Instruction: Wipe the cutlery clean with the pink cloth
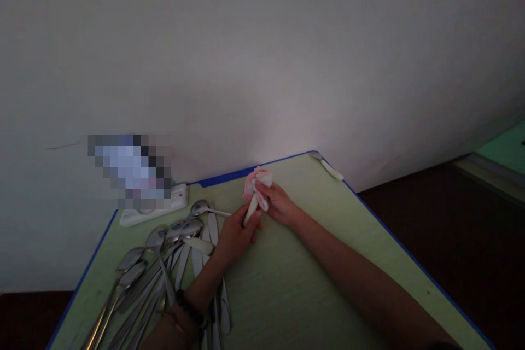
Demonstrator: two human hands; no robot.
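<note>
My left hand [239, 231] is closed around the off-white handle [251, 209] of a piece of cutlery, tilted up and away from me. The far end of this utensil is covered, so its kind is hidden. A pink and white cloth [257, 181] wraps that end, and my right hand [279, 203] pinches the cloth there. Both hands are close together above the far middle of the table. Left of my left hand lies a loose pile of metal spoons [156, 239] and other cutlery, partly behind my left forearm. Among it is another off-white handle [199, 245].
The pale green table [287, 290] has a blue edge and stands against a grey wall [262, 54]. A fork with an off-white handle [331, 169] lies at the far right corner. At the far left, a blurred-out device [129, 167] leans above a white power strip [178, 197].
</note>
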